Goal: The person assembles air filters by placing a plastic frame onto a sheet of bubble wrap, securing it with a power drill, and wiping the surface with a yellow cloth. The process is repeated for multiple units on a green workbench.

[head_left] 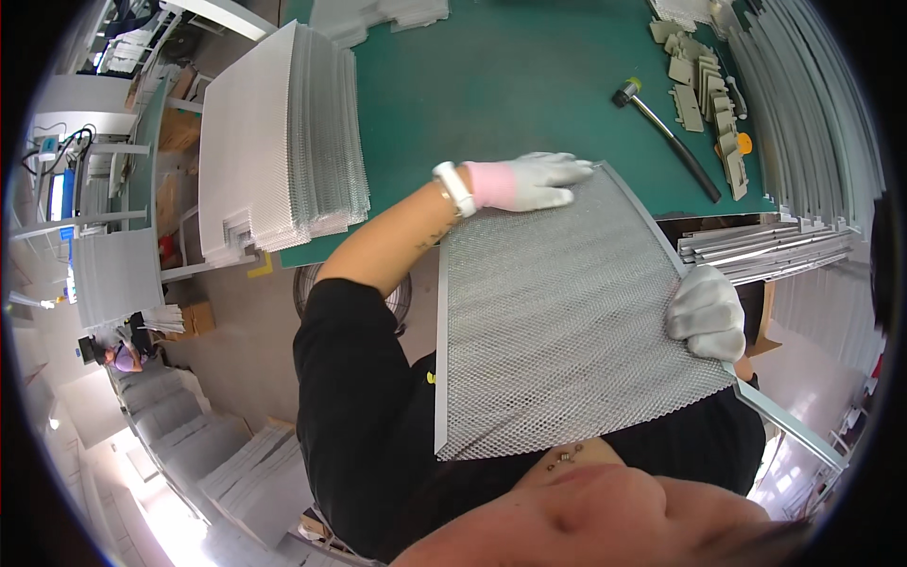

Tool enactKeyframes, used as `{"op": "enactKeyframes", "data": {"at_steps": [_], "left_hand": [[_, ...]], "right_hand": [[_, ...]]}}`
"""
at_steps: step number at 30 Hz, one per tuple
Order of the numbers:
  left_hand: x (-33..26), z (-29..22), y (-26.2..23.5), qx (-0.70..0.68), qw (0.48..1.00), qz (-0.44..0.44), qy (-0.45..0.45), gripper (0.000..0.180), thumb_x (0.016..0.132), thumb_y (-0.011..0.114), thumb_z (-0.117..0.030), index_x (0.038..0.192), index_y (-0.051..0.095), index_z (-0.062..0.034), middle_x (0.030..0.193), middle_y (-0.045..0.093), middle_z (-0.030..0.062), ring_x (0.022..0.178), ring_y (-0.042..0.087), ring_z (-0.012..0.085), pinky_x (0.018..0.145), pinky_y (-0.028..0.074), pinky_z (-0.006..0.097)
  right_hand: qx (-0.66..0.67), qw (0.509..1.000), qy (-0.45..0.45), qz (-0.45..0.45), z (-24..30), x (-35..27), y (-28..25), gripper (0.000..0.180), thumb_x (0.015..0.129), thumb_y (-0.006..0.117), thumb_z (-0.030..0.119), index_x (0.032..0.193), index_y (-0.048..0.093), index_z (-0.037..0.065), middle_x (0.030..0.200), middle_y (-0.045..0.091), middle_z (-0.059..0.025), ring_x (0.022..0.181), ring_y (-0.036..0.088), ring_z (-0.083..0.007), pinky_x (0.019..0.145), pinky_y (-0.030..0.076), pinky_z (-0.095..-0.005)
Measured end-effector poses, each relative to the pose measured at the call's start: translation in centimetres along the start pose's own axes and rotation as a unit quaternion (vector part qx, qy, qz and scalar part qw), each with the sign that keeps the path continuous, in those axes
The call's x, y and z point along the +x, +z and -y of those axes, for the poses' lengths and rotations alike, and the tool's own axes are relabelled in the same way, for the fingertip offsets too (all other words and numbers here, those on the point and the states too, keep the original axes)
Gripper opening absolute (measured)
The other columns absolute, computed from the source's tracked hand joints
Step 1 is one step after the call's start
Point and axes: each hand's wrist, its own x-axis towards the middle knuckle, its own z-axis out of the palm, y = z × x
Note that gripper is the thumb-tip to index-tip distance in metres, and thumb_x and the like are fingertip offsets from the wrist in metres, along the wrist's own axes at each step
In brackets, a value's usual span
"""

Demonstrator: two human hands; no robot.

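- Nearest the lens, low in the frame, sits the person's black top, with the mesh panel (pixel 557 321) held just above it at centre frame.
- Panel: a grey expanded-metal sheet with a metal frame (pixel 441 350) along its left and right edges, tilted so its far corner rests near the surface (pixel 491 85) edge.
- Right hand (pixel 707 312), in a white glove at centre right, has its grip closed around the panel's right frame rail.
- Left hand (pixel 529 181), gloved, with a white wristband, lies flat on the panel's upper left corner, fingers spread and pressing the mesh down.
- To do this well, I judge the mesh should be kept flat and seated squarely in the rail, with even pressure and fingers away from the raw lower edge.
- Farther off on the green surface: a mallet (pixel 666 137) at upper right, beside tan corner pieces (pixel 704 90).
- Rails (pixel 765 248) lie at right; a stack of mesh sheets (pixel 283 142) stands at upper left.
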Motion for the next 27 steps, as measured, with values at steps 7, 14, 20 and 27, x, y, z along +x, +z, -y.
{"op": "enactKeyframes", "data": {"at_steps": [7,14,20,27], "left_hand": [[0.6,-0.3,-0.3,-0.014,1.000,0.012,-0.020,0.050,0.099,0.044,-0.022,0.143,0.047,0.0015,0.148,0.047,0.0202,0.140,0.041,0.0342,0.118,0.030,0.043],[-1.5,-2.9,-2.5,0.058,0.987,-0.007,-0.151,0.042,0.097,0.047,-0.022,0.128,0.061,0.0012,0.119,0.068,0.0180,0.114,0.063,0.0312,0.103,0.047,0.038],[-7.4,-7.2,-7.4,-0.185,0.979,-0.090,-0.008,0.051,0.097,0.051,-0.036,0.128,0.061,0.0043,0.116,0.069,0.0204,0.107,0.066,0.0329,0.093,0.051,0.044],[-11.2,-14.8,-4.3,0.062,0.690,-0.700,0.172,0.032,0.090,0.076,-0.030,0.085,0.062,-0.0018,0.077,0.063,0.0108,0.062,0.060,0.0222,0.057,0.049,0.038]], "right_hand": [[0.015,1.000,0.011,0.009,0.2,-0.6,0.0,0.025,0.042,0.049,0.028,0.046,0.035,0.008,0.058,0.055,-0.0117,0.041,0.051,-0.0148,0.033,0.031,-0.0245],[0.011,0.999,0.003,0.031,0.0,-0.3,-0.7,0.023,0.045,0.054,0.024,0.048,0.038,0.008,0.059,0.055,-0.0101,0.044,0.052,-0.0160,0.037,0.034,-0.0269],[-0.053,0.997,0.007,0.049,-1.4,1.8,-3.0,0.015,0.067,0.067,0.011,0.062,0.054,0.005,0.079,0.065,-0.0113,0.071,0.063,-0.0238,0.058,0.048,-0.0368],[-0.112,0.975,0.145,-0.122,-6.3,8.8,-1.4,0.030,0.099,0.062,0.028,0.085,0.059,0.002,0.075,0.060,-0.0110,0.068,0.054,-0.0220,0.059,0.042,-0.0332]]}}
